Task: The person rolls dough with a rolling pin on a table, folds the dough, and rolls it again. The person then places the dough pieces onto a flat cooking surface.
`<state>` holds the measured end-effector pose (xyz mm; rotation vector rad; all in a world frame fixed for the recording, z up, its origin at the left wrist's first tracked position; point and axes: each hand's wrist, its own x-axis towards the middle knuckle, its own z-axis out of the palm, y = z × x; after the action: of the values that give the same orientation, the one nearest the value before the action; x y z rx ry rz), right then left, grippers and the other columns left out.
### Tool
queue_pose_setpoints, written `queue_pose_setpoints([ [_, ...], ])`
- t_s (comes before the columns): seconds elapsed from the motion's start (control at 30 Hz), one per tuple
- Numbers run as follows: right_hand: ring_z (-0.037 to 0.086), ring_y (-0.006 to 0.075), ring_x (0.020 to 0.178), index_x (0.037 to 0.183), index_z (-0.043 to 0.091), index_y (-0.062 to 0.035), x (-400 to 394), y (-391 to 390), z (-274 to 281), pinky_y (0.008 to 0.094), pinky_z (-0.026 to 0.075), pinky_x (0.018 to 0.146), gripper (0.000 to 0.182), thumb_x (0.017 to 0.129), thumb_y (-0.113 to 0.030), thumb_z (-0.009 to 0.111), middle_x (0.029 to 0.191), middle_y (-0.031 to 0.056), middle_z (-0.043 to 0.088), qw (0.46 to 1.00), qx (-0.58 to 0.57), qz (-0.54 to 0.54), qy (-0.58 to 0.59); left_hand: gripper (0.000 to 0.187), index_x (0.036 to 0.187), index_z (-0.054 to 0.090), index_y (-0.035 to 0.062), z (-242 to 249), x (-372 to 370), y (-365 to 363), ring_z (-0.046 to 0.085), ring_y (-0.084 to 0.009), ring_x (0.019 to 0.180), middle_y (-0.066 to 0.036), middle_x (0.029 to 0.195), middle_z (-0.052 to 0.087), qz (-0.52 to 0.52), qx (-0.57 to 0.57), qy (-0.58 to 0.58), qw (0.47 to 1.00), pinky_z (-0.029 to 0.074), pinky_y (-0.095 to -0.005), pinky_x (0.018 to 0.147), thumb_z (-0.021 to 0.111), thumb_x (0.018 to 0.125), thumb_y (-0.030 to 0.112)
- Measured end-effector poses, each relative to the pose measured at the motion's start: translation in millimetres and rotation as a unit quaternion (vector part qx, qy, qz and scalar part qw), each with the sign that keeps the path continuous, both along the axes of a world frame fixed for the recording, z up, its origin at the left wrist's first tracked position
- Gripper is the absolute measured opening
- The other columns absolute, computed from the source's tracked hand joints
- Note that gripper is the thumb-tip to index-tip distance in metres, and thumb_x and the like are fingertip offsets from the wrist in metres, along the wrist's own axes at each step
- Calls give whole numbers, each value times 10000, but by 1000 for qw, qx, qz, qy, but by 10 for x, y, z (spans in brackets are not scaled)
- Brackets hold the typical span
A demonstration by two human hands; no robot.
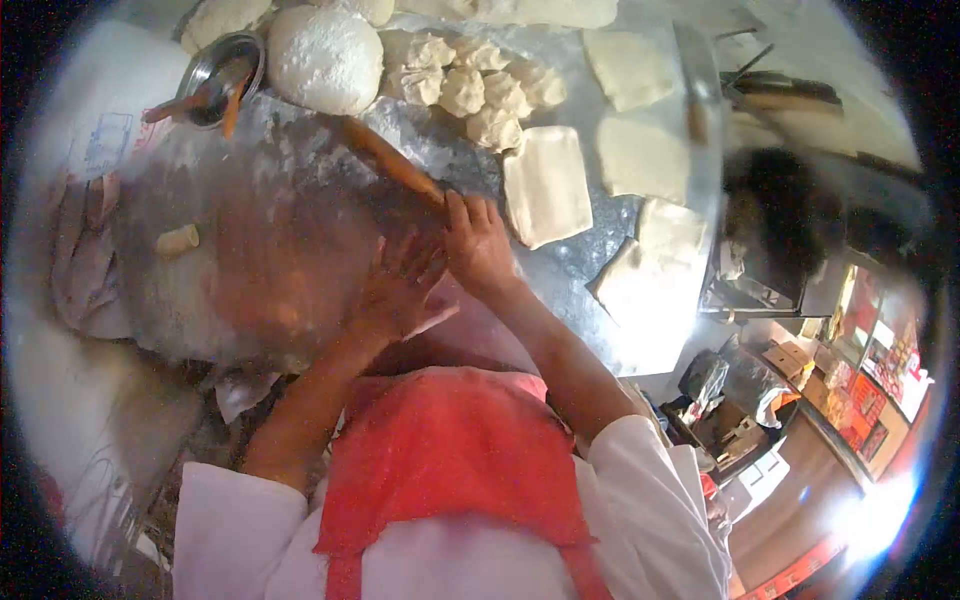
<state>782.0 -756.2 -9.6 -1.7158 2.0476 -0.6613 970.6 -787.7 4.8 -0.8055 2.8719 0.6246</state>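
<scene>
My right hand [480,245] is closed at the near end of a wooden rolling pin [395,165], which points away to the upper left over the metal worktop [250,290]. Beside it, my left hand [395,295] has its fingers spread, low over the worktop near its front edge. A pale edge shows just below the left hand; I cannot make out whether it is dough or cloth. To the right of the pin lies a flat rectangular dough piece [547,187]. Several torn dough lumps [490,90] are heaped beyond it, next to a large floured dough ball [325,60].
More flat dough sheets [645,155] line the worktop's right side. At the back left is a metal bowl [232,70] with wooden-handled tools. A small dough roll [178,240] lies at left, near a cloth [88,260]. Boxes and bags [745,400] stand at lower right.
</scene>
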Motion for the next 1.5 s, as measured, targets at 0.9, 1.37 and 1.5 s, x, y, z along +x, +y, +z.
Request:
queue_pose_setpoints([
  [0.9, 630, 347, 1046, 1219, 651, -91, 79, 1455, 867, 454, 536, 880, 447, 811, -196, 802, 1209, 118, 615, 991, -31, 62, 111, 541, 1491, 471, 32, 276, 803, 143, 460, -336, 1420, -189, 1486, 534, 420, 94, 280, 858, 356, -455, 1171, 559, 1040, 318],
  [1.37, 445, 380, 1423, 1512, 446, -77, 236, 615, 213, 531, 376, 1125, 881, 912, -720, 497, 1525, 204, 483, 979, 23, 96, 176, 821, 1593, 299, 33, 68, 815, -48, 326, -373, 1507, -169, 1632, 356, 183, -79, 48, 979, 281, -519, 1216, 649, 955, 413],
  [1.5, 451, 377, 1411, 1544, 426, -136, 116, 61, 290, 506, 366, 1143, 788, 957, -657, 494, 1508, 200, 499, 981, -16, 63, 183, 822, 1604, 283, 45, 50, 620, -587, 327, -374, 1508, -175, 1637, 343, 201, -96, 49, 974, 250, -546, 1217, 576, 983, 496],
])
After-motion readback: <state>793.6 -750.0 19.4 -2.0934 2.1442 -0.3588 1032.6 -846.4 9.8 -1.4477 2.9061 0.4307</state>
